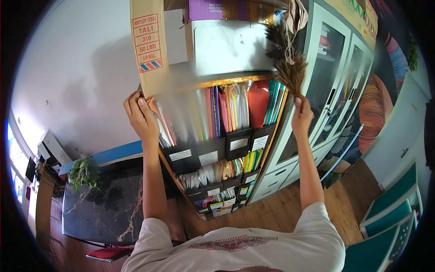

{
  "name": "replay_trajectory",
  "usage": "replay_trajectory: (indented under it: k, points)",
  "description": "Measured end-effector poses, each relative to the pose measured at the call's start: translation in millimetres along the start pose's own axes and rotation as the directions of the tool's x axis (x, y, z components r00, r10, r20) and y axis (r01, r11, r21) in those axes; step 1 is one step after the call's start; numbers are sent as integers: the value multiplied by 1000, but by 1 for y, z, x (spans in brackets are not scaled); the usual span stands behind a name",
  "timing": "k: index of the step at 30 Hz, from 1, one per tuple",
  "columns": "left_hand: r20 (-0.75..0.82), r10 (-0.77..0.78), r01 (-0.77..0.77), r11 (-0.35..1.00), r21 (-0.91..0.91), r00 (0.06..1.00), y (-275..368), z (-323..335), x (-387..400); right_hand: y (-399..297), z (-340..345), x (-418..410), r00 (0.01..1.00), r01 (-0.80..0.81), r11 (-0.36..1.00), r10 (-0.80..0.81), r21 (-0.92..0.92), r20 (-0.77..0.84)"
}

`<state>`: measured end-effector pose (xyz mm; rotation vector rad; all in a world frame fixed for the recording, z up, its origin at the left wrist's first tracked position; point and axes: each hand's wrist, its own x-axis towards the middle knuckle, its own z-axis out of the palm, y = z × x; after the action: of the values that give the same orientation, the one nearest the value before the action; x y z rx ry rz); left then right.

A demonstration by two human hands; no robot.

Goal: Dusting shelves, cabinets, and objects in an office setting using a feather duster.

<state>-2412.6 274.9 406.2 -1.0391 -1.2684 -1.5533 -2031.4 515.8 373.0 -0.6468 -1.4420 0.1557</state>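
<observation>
My right hand [302, 115] is raised and closed around the lower end of a brown feather duster [290, 69]. The duster's feathers point up, in front of the right end of the bookshelf's top. My left hand [142, 117] grips the upper left corner of the wooden bookshelf [234, 81], just under a tall cardboard carton [151, 44] with red print. Its fingers lie along the outer side and the thumb is in front. Below the top board, black magazine file boxes [181, 159] hold folders and papers, including a red folder [258, 103]. A blurred patch hides some left-hand folders.
On the shelf top stand a white panel-like object [231, 47] and a purple box [205, 10]. A glass-door cabinet [326, 85] adjoins on the right. At left is a dark marble-patterned table [102, 204] with a plant [83, 173]. Green chairs [390, 200] stand at lower right.
</observation>
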Motion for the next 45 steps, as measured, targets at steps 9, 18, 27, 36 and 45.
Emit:
replay_trajectory:
  k: [9,18,27,36,45]
  points:
    - [-89,0,4,999,42,996,7,6,-1,0,48,68,959,283,955,-284,85,4]
    - [-78,-11,7,999,-54,997,0,4,-2,0,37,70,913,396,917,-399,47,88]
    - [-69,29,-34,997,-74,997,-3,-2,0,-36,63,70,870,480,876,-481,40,106]
    - [-60,121,-122,992,-22,991,-8,-2,3,-74,59,83,790,587,808,-584,42,187]
    - [-56,146,-146,989,12,988,-23,1,-3,-138,-82,102,838,529,844,-502,-90,215]
